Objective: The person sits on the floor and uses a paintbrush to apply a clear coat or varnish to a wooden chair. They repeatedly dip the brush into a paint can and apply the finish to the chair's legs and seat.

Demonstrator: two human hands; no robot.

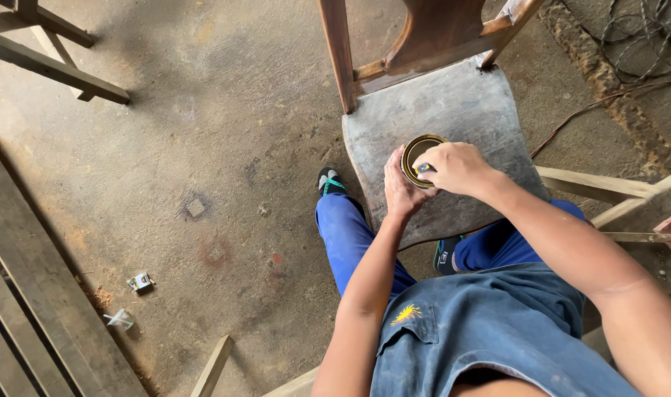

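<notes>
While the left hand (pixel 400 187) wraps the round metal tin (pixel 418 158) on the chair seat (pixel 460 110), the right hand (pixel 457 167) pinches a small, probably metal tool inside; rigid, smooth wall, best clasped around its side.

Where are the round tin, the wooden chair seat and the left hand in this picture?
round tin (pixel 412 151), head view, on its gold rim.
wooden chair seat (pixel 453 103), head view, on bare grey wood.
left hand (pixel 400 192), head view, on its back.
</notes>
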